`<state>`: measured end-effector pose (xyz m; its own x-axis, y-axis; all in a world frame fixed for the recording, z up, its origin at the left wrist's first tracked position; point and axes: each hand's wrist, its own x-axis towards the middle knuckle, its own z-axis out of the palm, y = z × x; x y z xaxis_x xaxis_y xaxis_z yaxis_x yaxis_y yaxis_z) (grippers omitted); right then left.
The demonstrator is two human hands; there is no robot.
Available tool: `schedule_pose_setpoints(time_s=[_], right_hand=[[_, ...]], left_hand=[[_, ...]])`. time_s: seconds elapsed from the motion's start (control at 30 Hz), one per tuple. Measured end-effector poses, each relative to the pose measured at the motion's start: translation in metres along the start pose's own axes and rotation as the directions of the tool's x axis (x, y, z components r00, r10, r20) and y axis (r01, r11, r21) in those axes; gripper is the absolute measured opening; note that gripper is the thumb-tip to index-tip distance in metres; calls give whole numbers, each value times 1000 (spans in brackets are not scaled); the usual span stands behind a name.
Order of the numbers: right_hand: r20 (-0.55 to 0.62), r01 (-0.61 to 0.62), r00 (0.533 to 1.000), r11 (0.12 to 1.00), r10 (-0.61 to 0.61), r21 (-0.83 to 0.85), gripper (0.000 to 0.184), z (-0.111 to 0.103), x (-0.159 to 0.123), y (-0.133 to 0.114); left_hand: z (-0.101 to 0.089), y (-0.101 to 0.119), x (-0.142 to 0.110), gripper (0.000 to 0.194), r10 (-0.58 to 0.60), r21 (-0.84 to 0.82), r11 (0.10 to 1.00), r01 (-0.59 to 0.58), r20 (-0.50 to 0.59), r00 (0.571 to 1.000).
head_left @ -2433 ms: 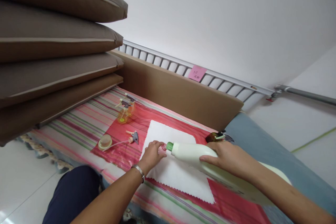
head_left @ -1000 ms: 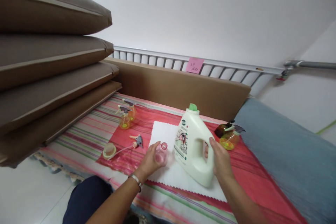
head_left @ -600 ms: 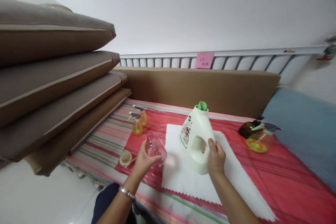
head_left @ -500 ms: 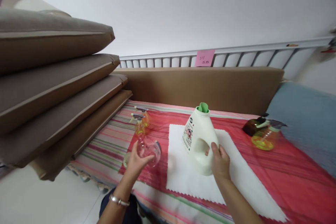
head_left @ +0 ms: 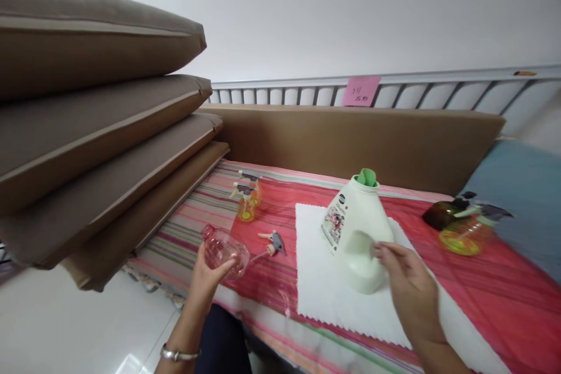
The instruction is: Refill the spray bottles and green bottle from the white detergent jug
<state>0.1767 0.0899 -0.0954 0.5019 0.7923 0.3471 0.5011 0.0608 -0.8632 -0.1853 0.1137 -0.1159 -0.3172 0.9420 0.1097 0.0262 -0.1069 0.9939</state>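
My left hand (head_left: 209, 274) is closed around a clear pink spray bottle (head_left: 223, 250) without its top, its neck tilted up and to the left. A grey-and-white trigger sprayer head (head_left: 273, 243) lies on the red cloth just right of the bottle. My right hand (head_left: 405, 277) is by the handle of a large pale-green detergent jug (head_left: 362, 228), fingers loosely bent and apart; whether the fingertips touch the handle is hard to tell. The jug stands upright on a white cloth (head_left: 318, 298), and a green cap or spout (head_left: 367, 176) sits in its mouth.
Two yellow spray bottles (head_left: 248, 209) stand behind the pink one. At right are another yellow spray bottle (head_left: 464, 239) and a dark brown bottle (head_left: 440, 215). Stacked brown cushions (head_left: 109, 111) rise at left, and a brown padded board (head_left: 350, 134) runs along the back.
My right hand has loosened from the jug's handle and drawn to the right. My left hand has turned the pink bottle neck-up to the left, and the sprayer head now shows beside it.
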Motion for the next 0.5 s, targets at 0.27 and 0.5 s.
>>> schedule_pose_setpoints(time_s=[0.27,0.5], right_hand=[[573,42,793,920,207,-390,31,159,-5,-24],[583,72,700,772,412,-632,31,221,2,-25]], left_hand=[[-33,2,-11,80,83,127,988,-85,19,996],[-56,7,-28,85,126,271,952,-140,66,990]])
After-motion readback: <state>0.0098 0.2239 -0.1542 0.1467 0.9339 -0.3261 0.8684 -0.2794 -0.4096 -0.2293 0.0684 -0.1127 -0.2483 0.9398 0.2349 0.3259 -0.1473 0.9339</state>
